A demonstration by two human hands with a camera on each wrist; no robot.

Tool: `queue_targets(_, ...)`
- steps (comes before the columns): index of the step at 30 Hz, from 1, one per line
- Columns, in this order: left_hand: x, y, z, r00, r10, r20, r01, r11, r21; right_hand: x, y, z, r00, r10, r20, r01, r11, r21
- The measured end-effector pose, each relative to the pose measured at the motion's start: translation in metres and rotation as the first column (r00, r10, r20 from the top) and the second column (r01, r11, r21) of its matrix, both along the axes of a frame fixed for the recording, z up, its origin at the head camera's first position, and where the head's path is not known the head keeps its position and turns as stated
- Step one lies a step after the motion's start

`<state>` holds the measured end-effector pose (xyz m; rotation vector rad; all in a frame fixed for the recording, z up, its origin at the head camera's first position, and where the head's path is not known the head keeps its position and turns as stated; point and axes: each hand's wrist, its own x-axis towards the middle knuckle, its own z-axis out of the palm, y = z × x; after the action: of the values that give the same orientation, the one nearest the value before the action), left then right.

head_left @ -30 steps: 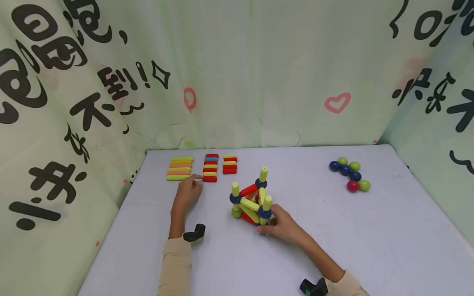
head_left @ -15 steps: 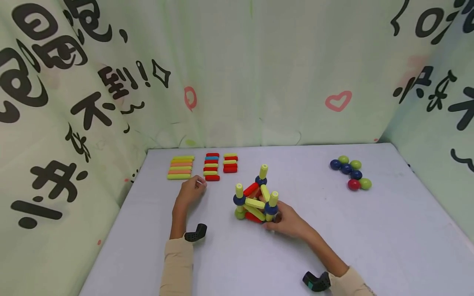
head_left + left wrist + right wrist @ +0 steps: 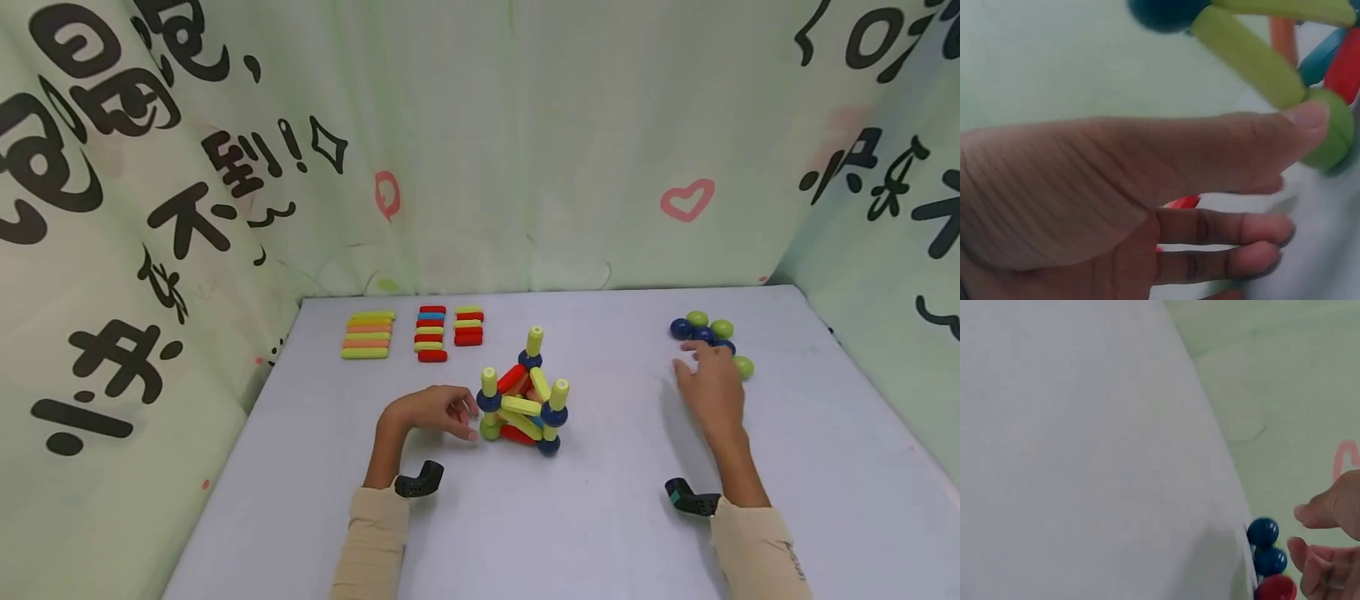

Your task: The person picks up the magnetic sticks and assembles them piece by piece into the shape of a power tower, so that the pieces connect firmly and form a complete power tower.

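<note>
A toy frame of sticks and balls (image 3: 521,407) stands in the middle of the table, with yellow-green sticks upright on dark blue balls at its top corners. My left hand (image 3: 435,412) is at its left side, fingers loosely bent around nothing. In the left wrist view the thumb overlaps a green ball (image 3: 1337,134) at the frame's base; whether they touch I cannot tell. My right hand (image 3: 714,387) hovers at the loose balls on the far right, thumb and fingers apart with nothing between them. Blue balls (image 3: 1263,532) and a red ball (image 3: 1275,589) lie beside its fingertips.
Long yellow and orange sticks (image 3: 367,335) lie in a row at the back left. Two rows of shorter sticks, one with red and blue (image 3: 431,333) and one with red and yellow-green (image 3: 468,327), lie beside it. A printed curtain (image 3: 570,167) closes off the table's back.
My right hand has let go of the frame and moved right to the loose balls. My left hand has come from the stick rows to the frame's left side.
</note>
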<state>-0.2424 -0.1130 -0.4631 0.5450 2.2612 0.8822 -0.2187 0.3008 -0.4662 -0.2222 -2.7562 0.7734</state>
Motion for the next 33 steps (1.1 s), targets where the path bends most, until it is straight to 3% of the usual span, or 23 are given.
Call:
queue_targets(3, 0.002, 0.010, -0.002, 0.999, -0.018, -0.034, 0.016, 0.999, -0.052, -0.002, 0.017, -0.007, 0.987, -0.158, -0.007, 0.158, 0.985, 0.073)
queue_targets(7, 0.007, 0.020, -0.002, 0.997, -0.022, -0.074, 0.014, 0.995, -0.100, -0.001, 0.027, -0.013, 0.982, -0.177, 0.071, 0.166, 0.976, 0.141)
queue_targets(12, 0.014, 0.031, -0.003, 0.993, 0.010, -0.117, -0.024, 0.992, -0.120, 0.002, 0.029, -0.014, 0.988, -0.060, 0.141, 0.040, 0.989, 0.139)
queue_targets(17, 0.019, 0.035, -0.005, 0.992, 0.034, -0.119, -0.050, 0.990, -0.129, 0.001, 0.008, 0.003, 0.963, 0.192, 0.190, -0.197, 0.980, 0.004)
queue_targets(20, 0.021, 0.036, -0.005, 0.992, 0.047, -0.118, -0.062, 0.990, -0.127, -0.006, -0.017, 0.019, 0.930, 0.344, 0.130, -0.325, 0.934, -0.148)
queue_targets(22, 0.023, 0.037, -0.005, 0.992, 0.050, -0.117, -0.064, 0.990, -0.126, -0.012, -0.036, 0.031, 0.904, 0.424, 0.049, -0.398, 0.880, -0.259)
queue_targets(25, 0.023, 0.039, -0.004, 0.992, 0.060, -0.111, -0.074, 0.989, -0.126, -0.020, -0.065, 0.051, 0.853, 0.514, -0.089, -0.506, 0.775, -0.378)
queue_targets(29, 0.023, 0.042, -0.003, 0.991, 0.067, -0.113, -0.083, 0.986, -0.144, -0.028, -0.096, 0.073, 0.782, 0.583, -0.220, -0.617, 0.675, -0.404)
queue_targets(33, 0.023, 0.044, -0.003, 0.992, 0.057, -0.112, -0.074, 0.985, -0.157, -0.031, -0.114, 0.080, 0.741, 0.624, -0.247, -0.666, 0.637, -0.389)
